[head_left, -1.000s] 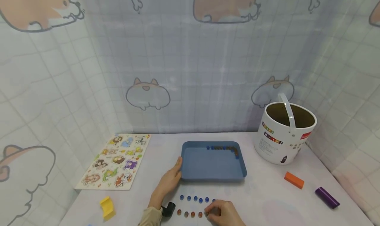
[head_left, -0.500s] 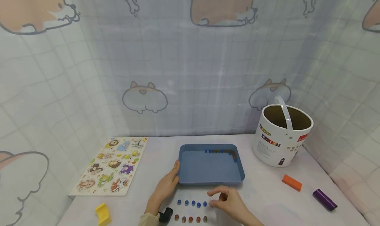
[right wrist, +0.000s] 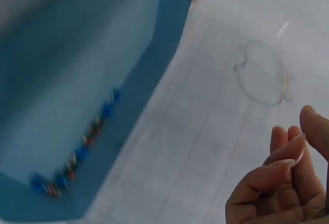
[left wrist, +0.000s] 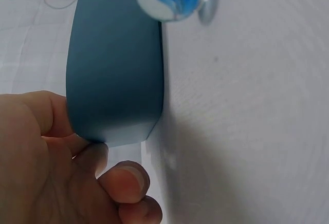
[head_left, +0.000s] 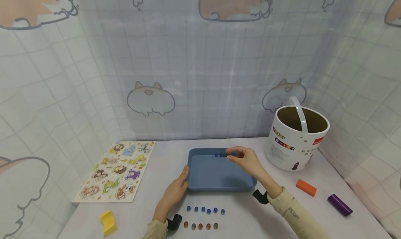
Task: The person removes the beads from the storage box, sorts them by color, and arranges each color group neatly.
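A blue-grey tray (head_left: 213,174) lies on the white table, with blue and brown glass marbles (right wrist: 82,152) lined along its far edge. My left hand (head_left: 174,191) rests against the tray's left side; in the left wrist view its fingertips (left wrist: 126,183) are at the tray's corner. Over the tray's far right part is my right hand (head_left: 249,160), thumb and forefinger apart beside the marble line. In the right wrist view nothing shows between its fingers (right wrist: 272,175). In front of the tray lie a row of blue marbles (head_left: 203,209) and a row of brownish marbles (head_left: 200,226).
A white bucket (head_left: 286,155) with a raised handle stands at the back right. An orange block (head_left: 306,187) and a purple block (head_left: 339,205) lie before it. On the left are an animal picture board (head_left: 116,172) and a yellow block (head_left: 108,223).
My right hand has left the end of the marble rows, moving up and away to the tray's far side. Another brownish marble shows uncovered in its row. The left hand stays at the tray.
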Action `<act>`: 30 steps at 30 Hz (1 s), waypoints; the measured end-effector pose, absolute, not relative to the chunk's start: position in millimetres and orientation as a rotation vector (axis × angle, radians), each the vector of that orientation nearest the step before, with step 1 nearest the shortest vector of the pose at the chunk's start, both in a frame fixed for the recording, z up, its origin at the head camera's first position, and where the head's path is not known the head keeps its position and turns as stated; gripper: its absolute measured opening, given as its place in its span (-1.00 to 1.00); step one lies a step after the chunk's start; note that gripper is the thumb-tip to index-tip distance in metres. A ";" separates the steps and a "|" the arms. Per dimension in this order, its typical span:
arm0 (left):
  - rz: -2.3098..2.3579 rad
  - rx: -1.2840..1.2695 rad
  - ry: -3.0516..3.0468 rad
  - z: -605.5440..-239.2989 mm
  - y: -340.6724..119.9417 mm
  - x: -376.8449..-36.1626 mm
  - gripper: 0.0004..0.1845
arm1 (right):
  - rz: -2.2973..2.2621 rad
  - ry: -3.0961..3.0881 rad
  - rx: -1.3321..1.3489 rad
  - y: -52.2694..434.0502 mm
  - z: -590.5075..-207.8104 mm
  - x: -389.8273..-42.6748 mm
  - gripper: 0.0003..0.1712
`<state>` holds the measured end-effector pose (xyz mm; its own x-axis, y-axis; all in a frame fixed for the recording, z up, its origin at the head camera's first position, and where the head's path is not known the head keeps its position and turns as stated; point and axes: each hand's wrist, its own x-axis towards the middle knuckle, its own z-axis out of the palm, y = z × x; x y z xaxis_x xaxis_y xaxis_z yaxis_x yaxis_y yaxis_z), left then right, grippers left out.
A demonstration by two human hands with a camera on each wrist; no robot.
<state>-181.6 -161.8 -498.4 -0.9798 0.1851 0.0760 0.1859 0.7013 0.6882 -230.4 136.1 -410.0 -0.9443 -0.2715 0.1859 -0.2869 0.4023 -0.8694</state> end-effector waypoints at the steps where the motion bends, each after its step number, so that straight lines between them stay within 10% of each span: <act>1: -1.179 -0.311 -2.896 -498.1 -162.0 -181.8 -0.40 | 1.592 -2.626 0.518 135.0 -407.2 -238.4 -0.72; 30: -1.140 -0.346 -2.886 -498.3 -163.0 -183.9 -0.40 | 1.481 -2.848 0.409 88.4 -481.2 -323.2 -0.78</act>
<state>-183.9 -163.0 -498.3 -0.9753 0.1976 0.0989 0.2119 0.7087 0.6730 -323.2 88.4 -481.2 -0.9636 -0.2654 0.0324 -0.1790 0.5502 -0.8156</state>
